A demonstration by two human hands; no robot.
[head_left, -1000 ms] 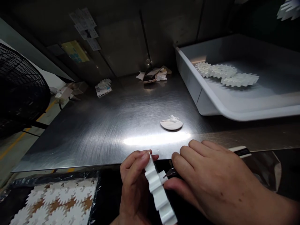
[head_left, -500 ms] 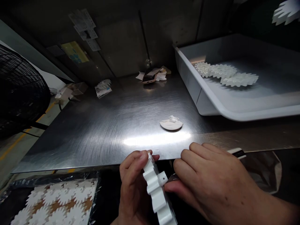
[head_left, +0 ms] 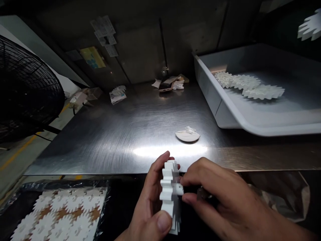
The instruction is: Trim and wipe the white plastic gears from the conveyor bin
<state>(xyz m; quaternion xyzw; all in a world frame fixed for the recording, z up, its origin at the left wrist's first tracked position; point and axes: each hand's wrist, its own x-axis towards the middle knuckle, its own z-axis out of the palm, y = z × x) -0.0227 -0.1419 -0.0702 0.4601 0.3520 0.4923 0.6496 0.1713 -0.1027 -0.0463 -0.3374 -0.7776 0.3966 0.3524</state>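
Observation:
A white plastic gear (head_left: 167, 192) stands edge-on near the bench's front edge, with a short hub stub jutting out to its right. My left hand (head_left: 147, 207) is closed round the gear, thumb on the lower teeth and fingers behind the top. Close by on the right, my right hand (head_left: 220, 190) has index finger and thumb tips on either side of the stub. Within its curled fingers is a small knife (head_left: 202, 193); only a dark part of it shows, and the rest is hidden by the hand.
A pale cloth pad (head_left: 187, 135) lies on the metal bench (head_left: 112, 134). At right stands a grey tray (head_left: 230, 115) holding several gears (head_left: 263, 91). Lower left, a plastic-lined box holds rows of gears (head_left: 60, 227). A fan (head_left: 27, 80) stands left; a phone (head_left: 165, 87) lies at the back.
The gear has turned more upright, and my left thumb now lies over its lower teeth. My right hand has drawn the knife back from the stub; its pale handle no longer shows. The view has shifted slightly.

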